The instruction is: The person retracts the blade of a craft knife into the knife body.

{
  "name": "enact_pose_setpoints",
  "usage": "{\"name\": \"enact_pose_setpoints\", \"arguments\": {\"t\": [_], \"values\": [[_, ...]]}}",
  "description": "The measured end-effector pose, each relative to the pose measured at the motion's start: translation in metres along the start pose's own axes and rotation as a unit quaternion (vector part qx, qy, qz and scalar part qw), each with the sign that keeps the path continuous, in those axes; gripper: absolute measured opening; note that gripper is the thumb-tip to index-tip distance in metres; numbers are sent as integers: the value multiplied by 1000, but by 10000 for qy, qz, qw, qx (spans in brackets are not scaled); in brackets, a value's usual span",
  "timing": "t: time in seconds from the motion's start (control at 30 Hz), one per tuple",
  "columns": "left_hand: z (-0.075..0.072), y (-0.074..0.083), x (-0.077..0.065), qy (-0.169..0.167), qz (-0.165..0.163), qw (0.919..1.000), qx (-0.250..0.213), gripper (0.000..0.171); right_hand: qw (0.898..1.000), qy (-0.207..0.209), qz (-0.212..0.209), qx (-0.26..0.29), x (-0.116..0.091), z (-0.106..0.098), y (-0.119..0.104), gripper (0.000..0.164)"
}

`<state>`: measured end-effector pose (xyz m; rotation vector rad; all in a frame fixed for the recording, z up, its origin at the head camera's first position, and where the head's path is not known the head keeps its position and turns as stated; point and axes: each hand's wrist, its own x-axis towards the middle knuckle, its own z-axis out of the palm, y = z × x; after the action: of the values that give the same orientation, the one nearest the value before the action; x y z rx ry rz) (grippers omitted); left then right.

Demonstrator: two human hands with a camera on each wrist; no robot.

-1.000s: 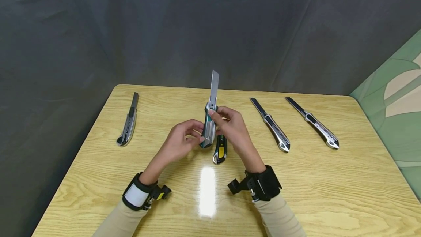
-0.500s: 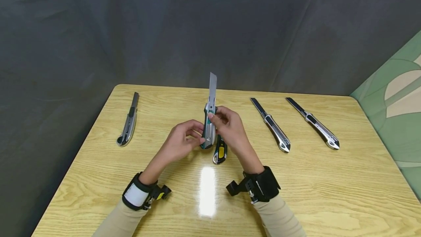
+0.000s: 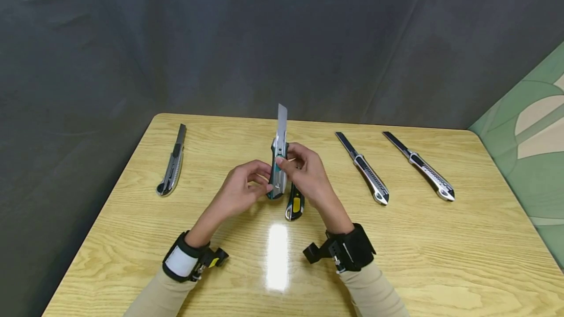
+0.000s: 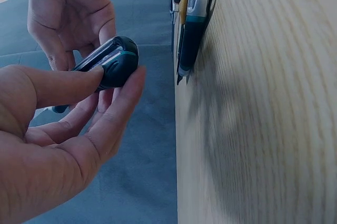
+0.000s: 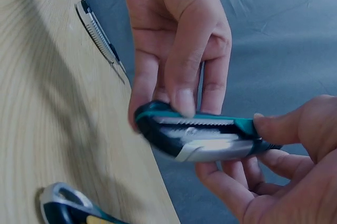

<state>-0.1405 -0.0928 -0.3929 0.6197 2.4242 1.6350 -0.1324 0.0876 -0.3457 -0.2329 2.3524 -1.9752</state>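
Observation:
A green, black and silver utility knife [image 3: 277,177] stands raised over the middle of the table, its wide blade out and pointing away from me. My left hand [image 3: 243,187] pinches the butt end of the handle between thumb and fingers. My right hand [image 3: 311,172] grips it higher up, with the thumb on the green slider, as the right wrist view also shows on the knife [image 5: 210,137]. Beneath the right hand a black utility knife with a yellow patch [image 3: 295,203] lies on the table, its front part hidden.
A silver-grey utility knife [image 3: 171,168] lies at the left of the wooden table [image 3: 423,258]. On the right lie two silver and black ones, a nearer [image 3: 370,176] and a farther [image 3: 429,172], black blades out. A dark curtain [image 3: 264,38] hangs behind the table.
My right thumb and the slider have moved down toward the butt, and less blade sticks out of the held utility knife. The left hand has hardly moved.

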Motion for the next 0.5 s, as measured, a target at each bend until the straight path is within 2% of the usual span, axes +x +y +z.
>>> {"name": "enact_pose_setpoints", "arguments": {"t": [0.27,0.4,0.5], "values": [[-2,1,0,30,-47,10000,72,24,9993,-142,171,300,9,-3,26,27],[-3,2,0,58,-123,9999,57,24,9991,-175,224,322,10,-2,27,26],[-3,2,0,41,-69,10000,57,25,9991,-219,238,274,7,-2,18,24]]}}
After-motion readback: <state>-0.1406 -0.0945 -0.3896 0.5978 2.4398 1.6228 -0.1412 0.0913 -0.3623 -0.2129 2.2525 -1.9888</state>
